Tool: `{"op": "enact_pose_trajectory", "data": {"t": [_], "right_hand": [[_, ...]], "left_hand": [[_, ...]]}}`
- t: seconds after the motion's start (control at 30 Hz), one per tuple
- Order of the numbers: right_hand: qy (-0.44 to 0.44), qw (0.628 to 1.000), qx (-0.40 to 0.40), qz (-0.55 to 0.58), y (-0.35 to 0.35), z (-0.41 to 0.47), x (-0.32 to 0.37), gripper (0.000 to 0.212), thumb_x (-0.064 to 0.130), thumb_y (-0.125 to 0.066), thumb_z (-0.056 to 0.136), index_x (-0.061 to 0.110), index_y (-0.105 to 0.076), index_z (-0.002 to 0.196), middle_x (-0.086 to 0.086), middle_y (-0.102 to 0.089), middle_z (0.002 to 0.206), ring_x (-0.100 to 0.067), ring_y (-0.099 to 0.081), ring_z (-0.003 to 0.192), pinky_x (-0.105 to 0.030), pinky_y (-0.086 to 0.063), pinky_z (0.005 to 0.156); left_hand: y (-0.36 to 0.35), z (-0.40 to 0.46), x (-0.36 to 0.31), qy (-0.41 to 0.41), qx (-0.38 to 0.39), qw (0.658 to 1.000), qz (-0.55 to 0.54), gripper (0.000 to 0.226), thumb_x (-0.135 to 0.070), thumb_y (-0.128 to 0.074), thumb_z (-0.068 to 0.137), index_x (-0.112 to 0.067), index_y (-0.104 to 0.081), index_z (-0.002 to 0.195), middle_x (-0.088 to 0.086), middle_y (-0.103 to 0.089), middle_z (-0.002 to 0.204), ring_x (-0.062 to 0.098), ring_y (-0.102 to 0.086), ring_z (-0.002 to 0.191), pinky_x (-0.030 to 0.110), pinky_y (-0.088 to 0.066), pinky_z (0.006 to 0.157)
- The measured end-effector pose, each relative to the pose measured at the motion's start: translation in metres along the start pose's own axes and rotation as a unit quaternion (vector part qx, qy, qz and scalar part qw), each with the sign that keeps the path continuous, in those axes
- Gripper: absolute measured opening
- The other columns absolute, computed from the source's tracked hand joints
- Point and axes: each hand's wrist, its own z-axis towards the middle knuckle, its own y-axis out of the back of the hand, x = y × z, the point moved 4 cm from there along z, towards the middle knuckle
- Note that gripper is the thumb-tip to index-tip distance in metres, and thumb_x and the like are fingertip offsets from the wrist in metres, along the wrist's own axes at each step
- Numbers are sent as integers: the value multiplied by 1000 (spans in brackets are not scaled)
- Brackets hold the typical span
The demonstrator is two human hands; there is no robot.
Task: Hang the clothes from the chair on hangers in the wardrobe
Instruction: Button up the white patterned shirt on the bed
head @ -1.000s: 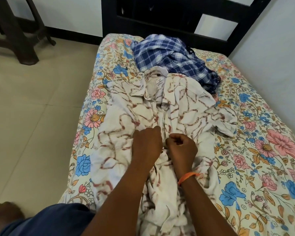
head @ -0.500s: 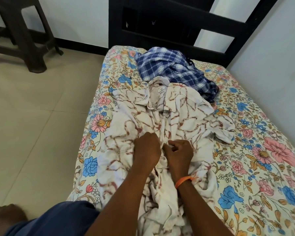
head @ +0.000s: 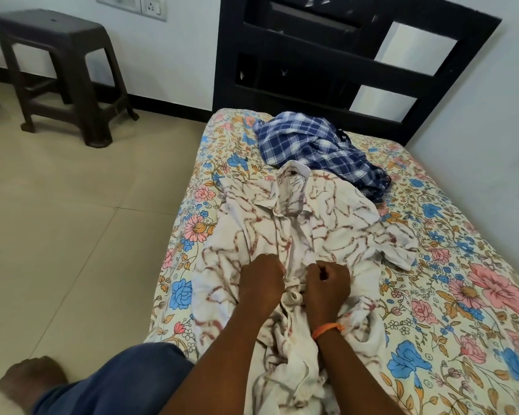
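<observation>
left hand (head: 262, 281): curled, pinching white shirt (head: 321, 226) placket | right hand (head: 327, 284): fisted, pinching opposite edge

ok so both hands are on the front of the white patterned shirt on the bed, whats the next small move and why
Probably work the placket apart at the spot the hands are pinching. The left hand and right hand each grip one front edge of the white patterned shirt, which lies collar-up on the bed. No hanger is in view, so opening the front looks like preparation for hanging.

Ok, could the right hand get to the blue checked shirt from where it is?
Probably yes: nothing lies between the right hand and the blue checked shirt, but it must first let go of the white shirt.
</observation>
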Motion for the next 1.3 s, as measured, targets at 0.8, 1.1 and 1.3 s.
{"op": "enact_pose_trajectory", "data": {"t": [0.8, 1.1, 1.3], "right_hand": [[53, 996, -13, 77, 20, -43, -4, 25, 37, -57, 93, 13, -66, 94, 1, -65, 84, -13, -58, 77, -21, -44, 69], [92, 994, 63, 15, 13, -55, -2, 17, 28, -58, 98, 18, -70, 103, 9, -67, 75, -6, -62, 67, -31, -49, 58], [112, 991, 73, -9, 11, -54, -3, 17, 32, -52, 101, 23, -66, 98, 7, -63, 70, -12, -58, 62, -42, -48, 55]], "left_hand": [[2, -30, -5, 46, -23, 992, -117, 17, -24, -48, 96, -22, -65, 92, -6, -65, 95, 15, -62, 92, 38, -50, 84], [4, -30, -11, 43, -9, 993, -110, 15, -27, -49, 95, -27, -62, 88, -7, -65, 93, 15, -61, 89, 40, -50, 81], [4, -30, -7, 77, -8, 981, -180, 15, -29, -58, 90, -30, -65, 77, -11, -68, 83, 10, -64, 80, 38, -53, 78]]}}
